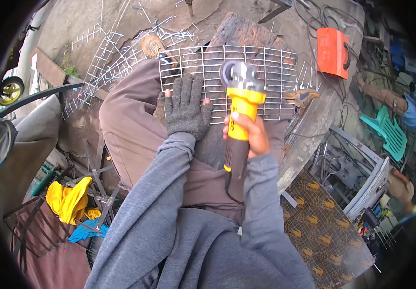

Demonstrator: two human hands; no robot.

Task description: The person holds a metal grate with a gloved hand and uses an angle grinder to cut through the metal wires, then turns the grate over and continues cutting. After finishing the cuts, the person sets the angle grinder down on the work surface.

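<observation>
A yellow and black angle grinder (pixel 243 113) is in my bare right hand (pixel 252 134), its fingers wrapped round the body. The grinder's disc end is over a panel of welded wire mesh (pixel 211 62) that lies across my lap. My left hand (pixel 187 103), in a dark grey glove with some fingertips bare, rests flat on the left part of the mesh with its fingers stretched out. Beneath the mesh is a worn wooden board (pixel 239 33). The grinder's cord runs down toward my lap.
Cut mesh and loose wire pieces (pixel 104 60) litter the ground at the upper left. An orange machine (pixel 330 53) with cables is at the upper right, near a green plastic chair (pixel 388 132). Yellow cloth (pixel 70 200) hangs over metal bars at the lower left. Other people are at both sides.
</observation>
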